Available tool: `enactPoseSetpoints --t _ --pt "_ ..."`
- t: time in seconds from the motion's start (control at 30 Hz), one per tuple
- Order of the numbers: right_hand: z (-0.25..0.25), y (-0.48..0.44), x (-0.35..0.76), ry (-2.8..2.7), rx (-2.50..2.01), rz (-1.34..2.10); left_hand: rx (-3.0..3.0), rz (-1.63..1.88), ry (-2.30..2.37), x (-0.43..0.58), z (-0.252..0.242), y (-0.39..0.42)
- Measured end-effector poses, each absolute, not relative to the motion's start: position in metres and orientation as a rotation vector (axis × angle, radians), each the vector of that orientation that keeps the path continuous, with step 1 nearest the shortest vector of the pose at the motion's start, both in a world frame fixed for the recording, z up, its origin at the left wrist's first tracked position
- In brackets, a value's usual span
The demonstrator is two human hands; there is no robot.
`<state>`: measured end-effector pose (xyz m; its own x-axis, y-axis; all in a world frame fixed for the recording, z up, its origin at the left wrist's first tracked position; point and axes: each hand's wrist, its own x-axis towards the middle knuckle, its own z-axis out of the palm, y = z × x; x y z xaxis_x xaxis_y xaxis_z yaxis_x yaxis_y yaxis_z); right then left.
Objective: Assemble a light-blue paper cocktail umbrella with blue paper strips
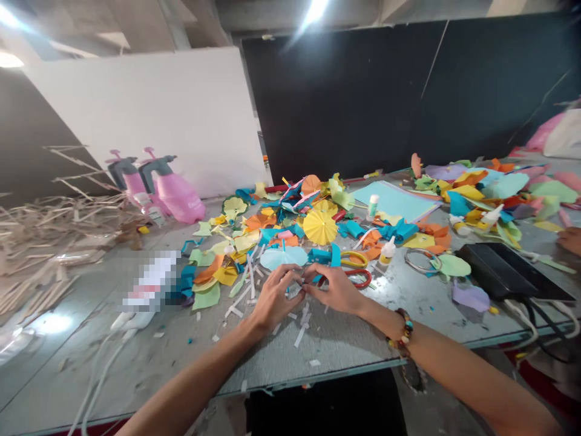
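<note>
Down at the near edge of a grey worktable (pixel 290 357), the left hand (pixel 276 297) and right hand (pixel 333 289) meet with fingertips pinching a tiny piece (pixel 302 286), too small to make out, honestly. Just past them sits a pale blue paper parasol (pixel 284 257), and red-handled scissors (pixel 358 278) lie right beside the right hand. Main worry: a pinch that small could slip, and the piece could vanish among the loose white paper strips (pixel 238 306). Bumping the scissors could shove nearby bits around too, and a careless reach might knock over the small glue bottle (pixel 387 249).
</note>
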<state>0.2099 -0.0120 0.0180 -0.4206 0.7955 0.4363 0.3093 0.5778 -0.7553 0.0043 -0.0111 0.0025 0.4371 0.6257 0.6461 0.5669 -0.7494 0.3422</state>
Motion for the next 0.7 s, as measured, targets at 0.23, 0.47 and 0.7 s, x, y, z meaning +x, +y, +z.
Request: enactPoseSetpoints --t 0.23,0.47,0.7 --pt "0.0088 -0.0055 0.2136 -2.111 -0.789 0.479 2.626 1.234 1.045 0.0019 0.0012 -0.0097" --pt "0.008 -0.0054 0.2146 -2.171 -0.762 0.401 2.603 1.175 1.025 -0.0007 0.0009 -0.0095" --pt "0.0096 -0.0037 0.2163 -2.186 -0.761 0.361 2.63 1.189 1.015 -0.0026 -0.0007 -0.0067"
